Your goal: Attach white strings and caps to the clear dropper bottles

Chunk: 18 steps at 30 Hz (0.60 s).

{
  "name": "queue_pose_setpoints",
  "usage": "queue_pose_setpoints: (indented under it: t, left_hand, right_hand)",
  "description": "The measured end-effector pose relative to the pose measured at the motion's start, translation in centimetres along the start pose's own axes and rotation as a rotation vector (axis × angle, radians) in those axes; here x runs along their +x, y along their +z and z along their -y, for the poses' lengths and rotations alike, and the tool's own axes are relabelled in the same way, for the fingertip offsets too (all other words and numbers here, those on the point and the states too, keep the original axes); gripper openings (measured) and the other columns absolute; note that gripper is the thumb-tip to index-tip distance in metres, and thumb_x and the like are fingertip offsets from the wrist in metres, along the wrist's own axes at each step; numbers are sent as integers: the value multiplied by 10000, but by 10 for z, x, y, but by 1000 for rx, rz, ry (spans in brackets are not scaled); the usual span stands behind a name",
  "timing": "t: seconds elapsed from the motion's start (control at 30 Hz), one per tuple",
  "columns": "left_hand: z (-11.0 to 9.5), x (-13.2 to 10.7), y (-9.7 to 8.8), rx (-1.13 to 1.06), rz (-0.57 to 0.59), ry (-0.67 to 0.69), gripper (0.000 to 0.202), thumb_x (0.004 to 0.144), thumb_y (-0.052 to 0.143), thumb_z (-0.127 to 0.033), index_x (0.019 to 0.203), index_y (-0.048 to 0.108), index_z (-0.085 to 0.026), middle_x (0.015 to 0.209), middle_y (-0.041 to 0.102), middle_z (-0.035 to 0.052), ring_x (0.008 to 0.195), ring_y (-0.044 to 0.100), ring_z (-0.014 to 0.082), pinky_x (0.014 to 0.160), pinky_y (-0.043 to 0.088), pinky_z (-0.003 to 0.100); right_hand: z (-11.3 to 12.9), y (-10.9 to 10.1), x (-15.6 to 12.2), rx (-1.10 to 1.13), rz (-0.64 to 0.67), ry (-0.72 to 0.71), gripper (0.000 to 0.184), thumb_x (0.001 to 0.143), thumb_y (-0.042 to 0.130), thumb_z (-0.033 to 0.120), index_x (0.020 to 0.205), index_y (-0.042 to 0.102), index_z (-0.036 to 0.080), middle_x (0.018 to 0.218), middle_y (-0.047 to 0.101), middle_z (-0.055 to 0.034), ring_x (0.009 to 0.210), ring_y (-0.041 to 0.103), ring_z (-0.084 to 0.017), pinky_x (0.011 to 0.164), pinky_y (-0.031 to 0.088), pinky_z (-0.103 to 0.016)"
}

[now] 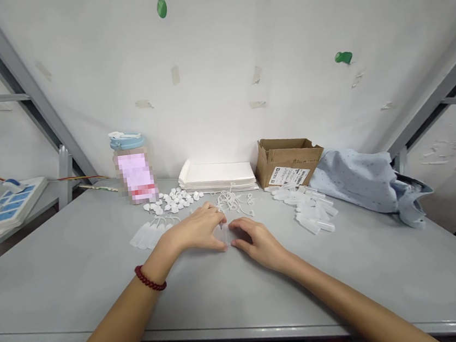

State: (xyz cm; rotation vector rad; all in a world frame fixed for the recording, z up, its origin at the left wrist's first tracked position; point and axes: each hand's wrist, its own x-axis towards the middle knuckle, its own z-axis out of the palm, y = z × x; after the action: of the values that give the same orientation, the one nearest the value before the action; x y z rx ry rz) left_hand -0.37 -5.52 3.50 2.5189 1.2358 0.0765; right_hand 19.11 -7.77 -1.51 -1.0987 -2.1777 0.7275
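Observation:
Between my two hands, at the middle of the table, stands or lies a small group of clear plastic tubes (225, 236); their exact number is hard to make out. My left hand (201, 228) curls over their left side, thumb low and fingers at the top. From the right, my right hand (256, 240) pinches at their ends with thumb and fingers. A tangle of white cords (234, 202) lies just behind my fingertips. Left of my left hand are several tubes with cords attached (148, 235), and loose white caps (176, 200) are heaped behind them.
More clear tubes (312, 208) are scattered at the right. At the back stand a stack of white envelopes (220, 174), an open cardboard box (288, 158) and a container with a blue lid (128, 142). Light blue fabric (356, 181) lies at the right rear of the grey table (209, 299).

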Motion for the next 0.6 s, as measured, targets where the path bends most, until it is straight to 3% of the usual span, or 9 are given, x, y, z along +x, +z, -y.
queue_pose_setpoints:
  t: [0.6]
  left_hand:
    - [2, 1, 4, -22, 10, 2, 527, 641, 699, -456, 1067, 581, -169, 1041, 568, 79, 1083, 441, 282, 860, 403, 348]
  right_hand:
    - [-1, 1, -1, -15, -4, -49, 281, 791, 626, 143, 1069, 602, 171, 1077, 640, -109, 1000, 583, -232, 866, 465, -394]
